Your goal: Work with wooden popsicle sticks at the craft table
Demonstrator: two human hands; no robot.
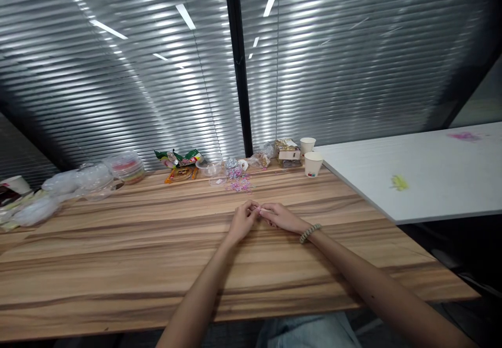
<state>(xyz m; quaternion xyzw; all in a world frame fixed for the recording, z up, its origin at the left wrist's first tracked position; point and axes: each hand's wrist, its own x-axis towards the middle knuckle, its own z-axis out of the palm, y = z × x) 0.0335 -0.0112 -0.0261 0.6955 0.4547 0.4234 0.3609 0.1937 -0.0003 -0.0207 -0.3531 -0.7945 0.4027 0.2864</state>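
Observation:
My left hand [244, 219] and my right hand [279, 217] meet over the middle of the wooden table [129, 264]. The fingertips of both are pinched together around something small and pinkish, too tiny to make out. A beaded bracelet [310, 233] circles my right wrist. Just beyond the hands lies a loose pile of small pink, white and purple pieces [240, 183]. Behind it, more such pieces fill a small clear container [234, 171].
Two paper cups [313, 165] and a gold packet [287, 150] stand at the back right. Snack wrappers [181, 164] lie behind to the left. Clear plastic containers [92, 179] line the far left. A white table [431, 180] adjoins on the right.

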